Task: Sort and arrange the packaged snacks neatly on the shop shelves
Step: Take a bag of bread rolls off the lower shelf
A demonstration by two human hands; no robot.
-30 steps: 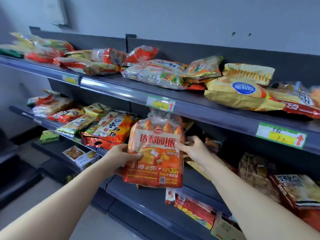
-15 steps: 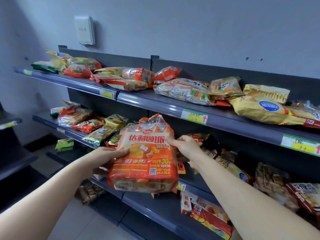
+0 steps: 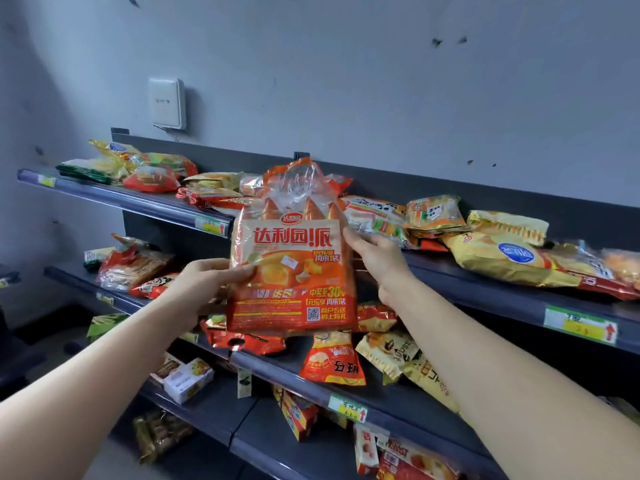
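Orange snack bag (image 3: pixel 292 271) is upright in mid-air, in front of the top shelf (image 3: pixel 502 299) edge. Left hand (image 3: pixel 204 285) grips its left side and right hand (image 3: pixel 377 261) grips its right edge. Step is likely shelving it. Next move needs a free gap among the loose packets (image 3: pixel 374 216) up there.

A pale grey-blue wall (image 3: pixel 381 81), flecked with small dark marks, carries a white box (image 3: pixel 167 102) mounted at upper left. Dark grey metal shelves (image 3: pixel 485 292) run along it in three tiers with a matching back panel (image 3: pixel 450 183) and green-and-yellow price labels (image 3: pixel 580 323) on their front edges. Grey floor (image 3: pixel 110 462) shows at lower left.
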